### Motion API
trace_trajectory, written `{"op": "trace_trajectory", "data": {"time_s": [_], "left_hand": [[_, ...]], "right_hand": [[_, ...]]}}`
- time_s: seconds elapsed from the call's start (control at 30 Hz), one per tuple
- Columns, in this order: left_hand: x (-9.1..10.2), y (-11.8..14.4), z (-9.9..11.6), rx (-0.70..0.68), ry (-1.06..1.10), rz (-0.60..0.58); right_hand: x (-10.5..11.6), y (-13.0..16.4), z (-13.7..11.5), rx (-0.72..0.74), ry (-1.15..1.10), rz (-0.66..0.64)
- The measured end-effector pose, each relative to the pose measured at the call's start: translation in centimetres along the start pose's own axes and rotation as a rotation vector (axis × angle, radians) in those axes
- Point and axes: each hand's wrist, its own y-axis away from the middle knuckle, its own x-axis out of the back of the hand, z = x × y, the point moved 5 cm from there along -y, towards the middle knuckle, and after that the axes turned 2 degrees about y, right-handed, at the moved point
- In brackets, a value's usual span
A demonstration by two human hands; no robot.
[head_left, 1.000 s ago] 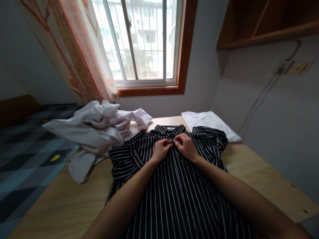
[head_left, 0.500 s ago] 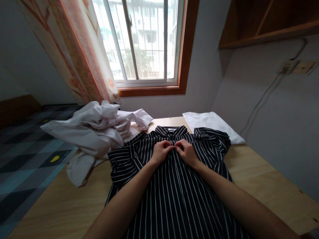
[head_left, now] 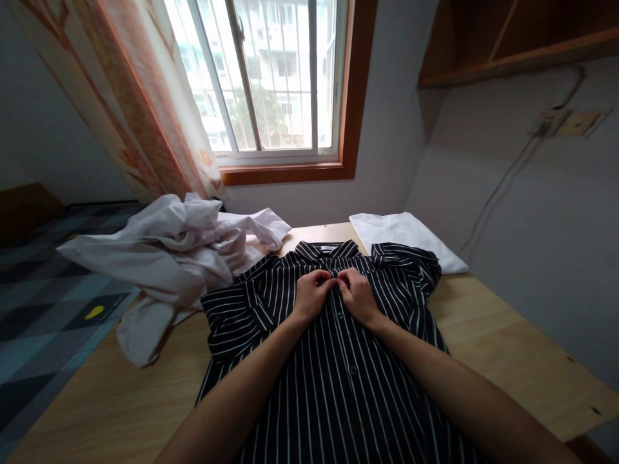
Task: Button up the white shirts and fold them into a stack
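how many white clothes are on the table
2 that can be told apart: a crumpled white heap at the table's left edge, which may hold more than one garment, and a folded white one at the far right, beyond the striped shirt.

A messy white cloth pile (head_left: 178, 248) lies at 10 o'clock on the table (head_left: 507, 348); a folded white shirt (head_left: 406, 235) at 1.

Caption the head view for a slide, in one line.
Both hands, left hand and right hand, pinch the placket of a striped shirt on a wooden table.
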Motion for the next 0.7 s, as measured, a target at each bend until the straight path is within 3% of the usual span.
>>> {"op": "trace_trajectory", "data": {"time_s": [0.17, 0.27, 0.37, 0.47, 0.63, 0.7], "left_hand": [[-0.4, 0.2, 0.3, -0.045, 0.077, -0.082], [-0.4, 0.4, 0.1, -0.043, 0.049, -0.047], [-0.5, 0.6, -0.1, -0.020, 0.043, -0.019], [-0.2, 0.2, -0.4, 0.008, 0.083, 0.011], [2.2, -0.7, -1.9, 0.090, 0.007, 0.225], [2.6, -0.7, -2.0, 0.074, -0.059, 0.254]], "right_hand": [[0.1, -0.3, 1.0, -0.080, -0.212, 0.036], [-0.2, -0.4, 1.0, -0.090, -0.338, -0.034], [-0.4, -0.4, 0.6, -0.071, -0.326, -0.083], [-0.1, -0.3, 1.0, -0.112, -0.296, -0.010], [0.6, -0.4, 3.2, -0.249, -0.310, 0.177], [0.9, -0.7, 3.7, -0.266, -0.294, 0.234]]}}
